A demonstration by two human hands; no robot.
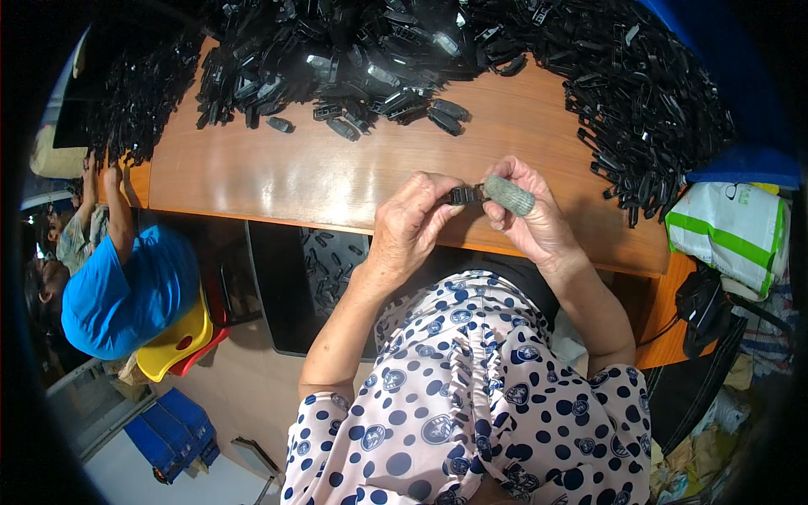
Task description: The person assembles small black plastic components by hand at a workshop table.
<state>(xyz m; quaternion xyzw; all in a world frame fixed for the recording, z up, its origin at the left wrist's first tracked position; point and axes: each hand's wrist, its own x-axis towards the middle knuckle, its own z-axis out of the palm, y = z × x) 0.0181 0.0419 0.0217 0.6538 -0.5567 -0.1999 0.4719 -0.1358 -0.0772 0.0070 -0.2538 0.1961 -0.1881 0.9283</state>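
Over the table's front edge, my left hand (406, 220) pinches a small black plastic part (461, 195) between thumb and fingertips. My right hand (543, 220) meets it from the other side, its fingers closed at the part's right end. A grey-green knitted finger cover (509, 195) sits on one finger of the right hand and hides some of the grip. Just beyond both hands lies the brown wooden table (337, 181). Several loose dark pieces (446, 116) of a similar kind rest at the near edge of a large heap (379, 50).
More black parts are piled at the right (648, 109) and far left (135, 109). A dark tray (290, 290) with small parts sits below the table edge. At left, a person in blue (126, 290) reaches toward the pile. A white-green bag (728, 231) stands right.
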